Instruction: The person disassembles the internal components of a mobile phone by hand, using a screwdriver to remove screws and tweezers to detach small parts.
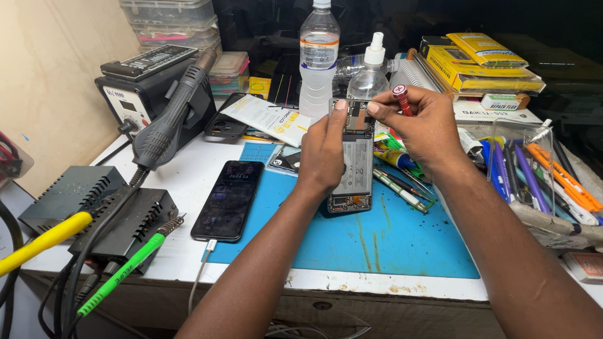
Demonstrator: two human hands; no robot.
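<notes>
Opened phone (356, 164) up on its bottom edge on the blue mat (389, 242), back cover off, pale battery and boards showing, tilted toward the camera. Left hand (323, 154) wraps the phone's left side, fingers curled shut around it, thumb pressed on the top corner. Right hand (422, 125) comes in from the phone's right, forefinger tip touching the top edge, the other fingers closed around a red-handled screwdriver (401, 99) that stands upright. Both forearms reach up from the near table edge. A dark phone (228, 199), cable plugged in, lies left of the opened one.
</notes>
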